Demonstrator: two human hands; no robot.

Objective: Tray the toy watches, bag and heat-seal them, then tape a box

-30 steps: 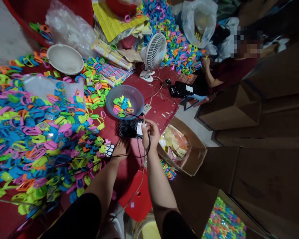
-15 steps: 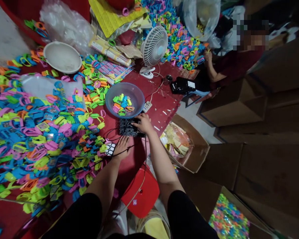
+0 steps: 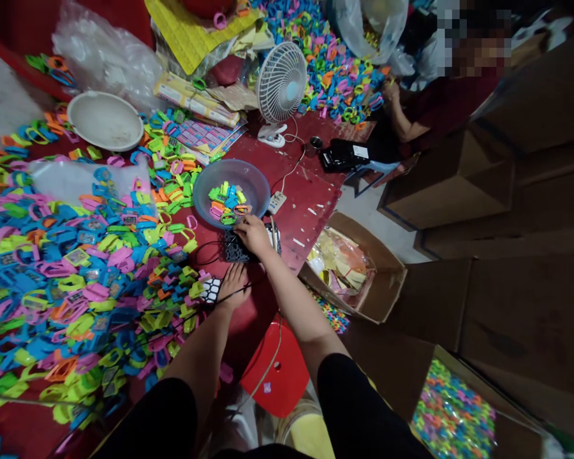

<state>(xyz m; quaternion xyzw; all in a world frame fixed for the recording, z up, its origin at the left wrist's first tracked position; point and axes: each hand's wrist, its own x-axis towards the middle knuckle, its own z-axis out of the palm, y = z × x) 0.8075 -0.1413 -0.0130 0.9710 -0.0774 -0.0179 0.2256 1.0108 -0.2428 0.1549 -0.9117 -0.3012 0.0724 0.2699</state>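
My left hand (image 3: 234, 285) lies flat on the red table, fingers stretched out. Beside its fingertips is a small white piece with a black honeycomb-like pattern (image 3: 211, 290). A thin black cable (image 3: 236, 293) crosses over this hand. My right hand (image 3: 253, 236) is over a black openwork tray (image 3: 239, 250), just in front of the blue basin (image 3: 198, 197). Its fingers are drawn together near another black cable loop (image 3: 198, 252); what they pinch, if anything, is hidden. Several colourful plastic toy watches (image 3: 229, 196) lie in the basin.
A large heap of toy watches (image 3: 90, 274) covers the table's left side. Behind the basin stand a white fan (image 3: 282, 83) and a power strip (image 3: 277, 202). A red stool (image 3: 280, 370) and an open carton (image 3: 385, 293) are below the edge. A co-worker (image 3: 430, 121) sits at far right.
My right hand has shifted left across the black tray, its fingers coming together, uncovering the tray's right end. My left hand stays flat. The view has shifted slightly.
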